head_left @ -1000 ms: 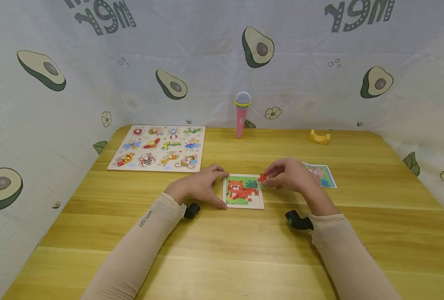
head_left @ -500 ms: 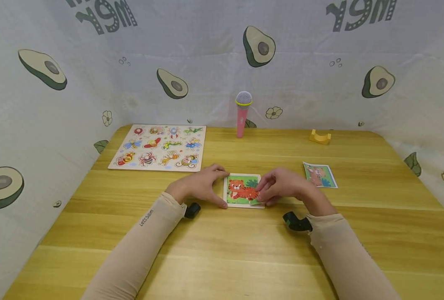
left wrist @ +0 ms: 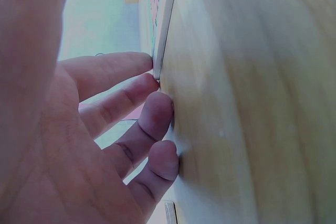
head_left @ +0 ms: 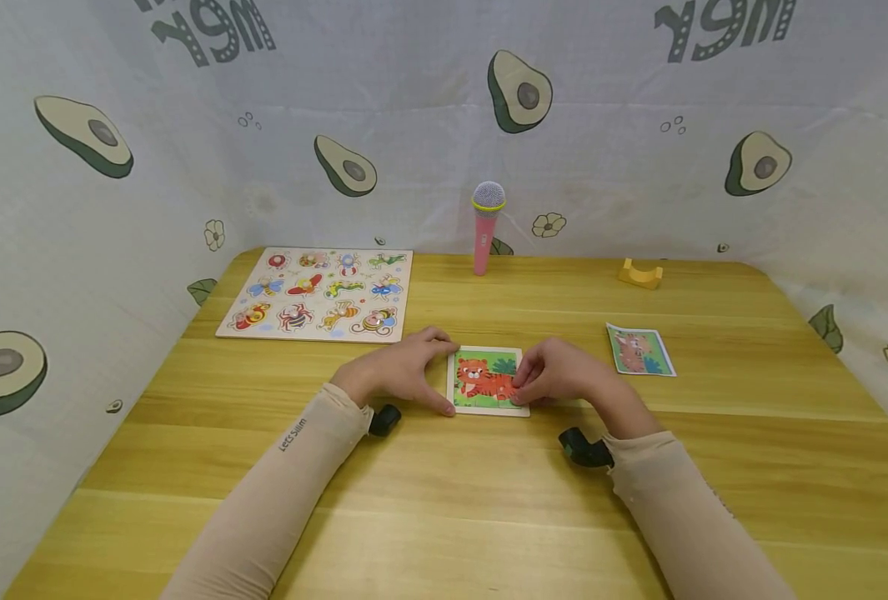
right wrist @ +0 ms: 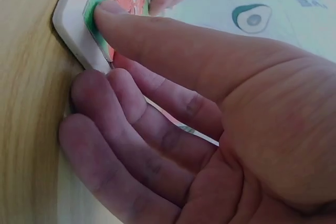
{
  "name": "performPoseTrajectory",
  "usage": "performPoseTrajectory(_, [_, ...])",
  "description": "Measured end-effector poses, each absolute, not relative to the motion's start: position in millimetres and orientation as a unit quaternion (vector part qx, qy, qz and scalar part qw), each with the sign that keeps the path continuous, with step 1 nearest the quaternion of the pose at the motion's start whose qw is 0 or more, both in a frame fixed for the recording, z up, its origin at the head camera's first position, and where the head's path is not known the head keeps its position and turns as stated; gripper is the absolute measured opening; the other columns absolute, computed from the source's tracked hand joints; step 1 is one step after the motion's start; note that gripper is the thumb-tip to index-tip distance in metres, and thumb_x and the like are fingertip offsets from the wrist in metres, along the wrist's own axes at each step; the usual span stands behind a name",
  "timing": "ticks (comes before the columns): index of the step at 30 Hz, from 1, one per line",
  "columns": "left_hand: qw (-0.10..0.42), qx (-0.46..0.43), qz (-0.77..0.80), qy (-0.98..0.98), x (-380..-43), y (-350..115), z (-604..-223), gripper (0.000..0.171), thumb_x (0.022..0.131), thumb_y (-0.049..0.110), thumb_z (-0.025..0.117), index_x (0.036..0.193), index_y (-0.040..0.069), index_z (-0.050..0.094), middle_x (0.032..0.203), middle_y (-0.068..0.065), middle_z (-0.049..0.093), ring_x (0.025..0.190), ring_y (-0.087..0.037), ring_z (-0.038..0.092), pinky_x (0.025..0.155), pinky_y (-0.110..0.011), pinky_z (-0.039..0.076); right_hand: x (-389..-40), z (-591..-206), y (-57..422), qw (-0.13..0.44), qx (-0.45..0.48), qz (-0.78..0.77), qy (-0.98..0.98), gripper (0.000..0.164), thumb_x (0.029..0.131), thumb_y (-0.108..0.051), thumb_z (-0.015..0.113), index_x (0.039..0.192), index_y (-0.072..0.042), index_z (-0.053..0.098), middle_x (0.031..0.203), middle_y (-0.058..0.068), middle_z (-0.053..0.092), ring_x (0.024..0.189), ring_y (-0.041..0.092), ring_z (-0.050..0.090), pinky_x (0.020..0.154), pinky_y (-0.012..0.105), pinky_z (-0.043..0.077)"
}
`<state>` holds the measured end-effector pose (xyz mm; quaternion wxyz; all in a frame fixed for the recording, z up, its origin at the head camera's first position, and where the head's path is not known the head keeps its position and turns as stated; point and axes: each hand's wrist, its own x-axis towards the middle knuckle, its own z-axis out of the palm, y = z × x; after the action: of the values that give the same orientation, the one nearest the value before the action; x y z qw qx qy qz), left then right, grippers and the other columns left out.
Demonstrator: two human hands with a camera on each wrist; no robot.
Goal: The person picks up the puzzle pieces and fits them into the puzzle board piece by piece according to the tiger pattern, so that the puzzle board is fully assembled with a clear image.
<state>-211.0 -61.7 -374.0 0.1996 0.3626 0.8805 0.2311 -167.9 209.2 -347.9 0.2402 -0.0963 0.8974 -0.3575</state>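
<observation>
A small wooden jigsaw tray [head_left: 489,410] with a tiger picture lies flat in front of me. My left hand [head_left: 406,367] spans its left edge, thumb at the near corner and fingertips at the far corner; the left wrist view shows two fingertips [left wrist: 148,65] touching that corner. At the tray's near right corner my right hand [head_left: 564,371] holds a jigsaw piece [head_left: 504,403] between thumb and index finger. In the right wrist view, the thumb [right wrist: 112,10] lies over the picture, and the other fingers curl beside the tray's edge. The fingers partly hide the piece.
A wooden insect peg puzzle [head_left: 316,296] lies at the back left. A pink toy microphone [head_left: 484,233] stands at the back. To the right lie a tiger picture card [head_left: 641,352] and, farther back, a yellow curved block [head_left: 640,274]. Printed cloth hangs behind the table.
My right hand has carried the red and green piece from beside the tray's right edge into its near right corner, lowering it flat. The left hand has stayed at the left edge.
</observation>
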Motion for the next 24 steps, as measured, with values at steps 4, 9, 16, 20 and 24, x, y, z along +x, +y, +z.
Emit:
performPoseTrajectory(4, [0.201,0.363,0.230,0.881,-211,-61,-373,0.101,0.074,0.050,0.088,0.155,0.014,0.040,0.151,-0.001,0.036,0.137,-0.018,0.037,0.113,-0.033,0.030,-168,-347,208,0.235,-0.101,-0.348,0.902,0.016,0.083,-0.011,0.083,0.089,-0.002,0.071,0.075,0.004,0.065,0.065,0.016,0.057,0.063,0.031,0.053])
performPoseTrajectory(9, [0.203,0.362,0.229,0.881,-211,-61,-373,0.101,0.075,0.050,0.087,0.156,0.014,0.040,0.151,-0.002,0.036,0.137,-0.018,0.037,0.112,-0.034,0.031,-169,-349,207,0.232,-0.109,-0.334,0.907,0.018,0.084,-0.013,0.083,0.096,-0.004,0.072,0.076,0.004,0.063,0.065,0.017,0.057,0.062,0.031,0.050])
performPoseTrajectory(16, [0.202,0.363,0.231,0.880,-211,-61,-372,0.100,0.075,0.051,0.087,0.155,0.014,0.040,0.151,-0.001,0.036,0.137,-0.018,0.037,0.113,-0.035,0.030,-167,-345,204,0.226,-0.106,-0.319,0.914,0.013,0.084,-0.012,0.083,0.091,-0.005,0.074,0.075,0.004,0.063,0.065,0.017,0.056,0.062,0.030,0.050])
performPoseTrajectory(20, [0.200,0.364,0.231,0.880,-211,-61,-372,0.100,0.075,0.051,0.086,0.155,0.013,0.040,0.151,-0.001,0.035,0.138,-0.018,0.036,0.113,-0.034,0.030,-164,-342,199,0.214,-0.113,-0.291,0.926,0.010,0.084,-0.012,0.082,0.088,-0.007,0.075,0.075,0.003,0.064,0.066,0.016,0.055,0.063,0.030,0.049])
performPoseTrajectory(24, [0.198,0.364,0.229,0.881,-211,-61,-374,0.099,0.075,0.052,0.086,0.155,0.013,0.041,0.152,-0.001,0.035,0.138,-0.019,0.036,0.114,-0.034,0.029,-160,-342,192,0.193,-0.134,-0.246,0.940,0.009,0.085,-0.011,0.080,0.081,-0.009,0.072,0.073,0.000,0.061,0.065,0.015,0.051,0.062,0.029,0.045])
